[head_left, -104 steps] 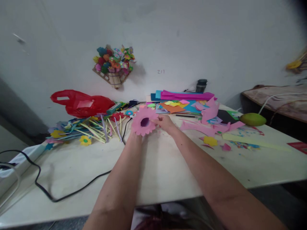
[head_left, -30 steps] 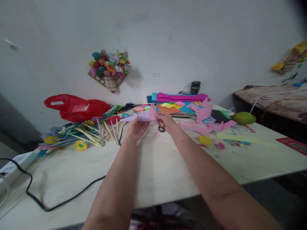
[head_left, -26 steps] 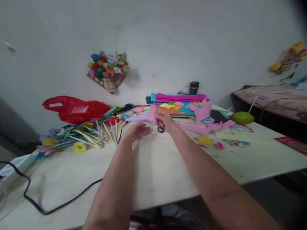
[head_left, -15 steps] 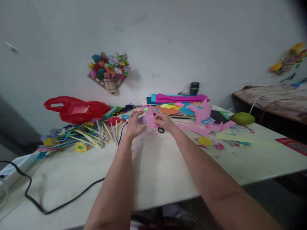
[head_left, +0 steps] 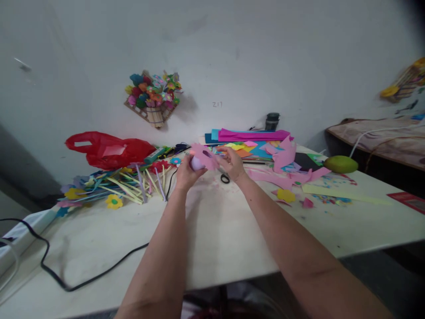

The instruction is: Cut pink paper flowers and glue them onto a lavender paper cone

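Observation:
My left hand (head_left: 187, 175) is curled round a smooth, rounded lavender object (head_left: 198, 163), whose kind I cannot make out. In front of it is a pink paper flower (head_left: 210, 162) with a scalloped edge and a dark oval mark near its middle. The fingers of my right hand (head_left: 233, 164) are bent at the flower's right edge and seem to pinch it; the contact is blurred. Scissors (head_left: 225, 178) lie on the table just below my right hand, with a black handle loop showing.
Paper strips and flowers (head_left: 126, 186) are heaped at left, before a red plastic bag (head_left: 113, 153). Pink paper scraps (head_left: 282, 177), a yellow strip (head_left: 345, 195) and a green oval fruit (head_left: 341, 164) lie at right. A black cable (head_left: 99, 277) crosses the table's (head_left: 229, 248) left side.
My left hand has closed round the lavender object. The pink flower has moved up and left in front of it. My right hand has come away from the scissors, which stay on the table.

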Available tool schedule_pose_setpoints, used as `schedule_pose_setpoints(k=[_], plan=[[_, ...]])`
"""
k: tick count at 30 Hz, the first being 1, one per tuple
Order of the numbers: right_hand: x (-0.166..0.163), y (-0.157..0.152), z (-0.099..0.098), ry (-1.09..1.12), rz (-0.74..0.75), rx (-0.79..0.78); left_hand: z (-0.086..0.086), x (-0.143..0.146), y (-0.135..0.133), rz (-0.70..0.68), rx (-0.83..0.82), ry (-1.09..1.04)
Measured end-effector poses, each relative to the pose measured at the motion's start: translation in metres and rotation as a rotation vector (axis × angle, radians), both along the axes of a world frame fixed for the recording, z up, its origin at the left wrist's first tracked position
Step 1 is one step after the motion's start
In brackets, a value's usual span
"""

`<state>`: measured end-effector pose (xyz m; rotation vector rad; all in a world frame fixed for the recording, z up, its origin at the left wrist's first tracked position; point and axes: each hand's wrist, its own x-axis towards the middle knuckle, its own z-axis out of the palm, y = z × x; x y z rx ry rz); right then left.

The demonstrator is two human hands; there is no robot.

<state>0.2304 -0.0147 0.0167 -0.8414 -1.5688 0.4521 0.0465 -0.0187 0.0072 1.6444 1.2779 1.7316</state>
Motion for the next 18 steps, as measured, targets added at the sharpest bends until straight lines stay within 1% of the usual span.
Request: schedule_pose_setpoints(k=[2, 4, 6, 8, 13, 15, 18], plan=[[0.001, 0.005, -0.005, 0.038, -0.05, -0.013, -0.001, 0.002, 0.0, -0.02, 0.022, -0.15], [0.001, 0.01, -0.01, 0.048, -0.067, -0.049, -0.002, 0.005, 0.001, -0.041, 0.05, -0.261], [0.0, 0.014, -0.015, 0.05, -0.053, -0.084, -0.002, 0.007, 0.002, -0.041, 0.095, -0.319], [-0.001, 0.016, -0.018, 0.046, -0.037, -0.109, -0.003, 0.008, 0.005, -0.028, 0.155, -0.326], [-0.004, 0.016, -0.02, -0.009, -0.049, -0.133, -0.011, 0.008, 0.017, 0.002, 0.29, -0.135], [-0.006, 0.015, -0.02, -0.058, -0.089, -0.164, -0.014, 0.007, 0.019, 0.05, 0.329, -0.043], [-0.006, 0.013, -0.018, -0.171, -0.186, -0.237, -0.016, 0.005, 0.02, 0.125, 0.331, 0.072]])
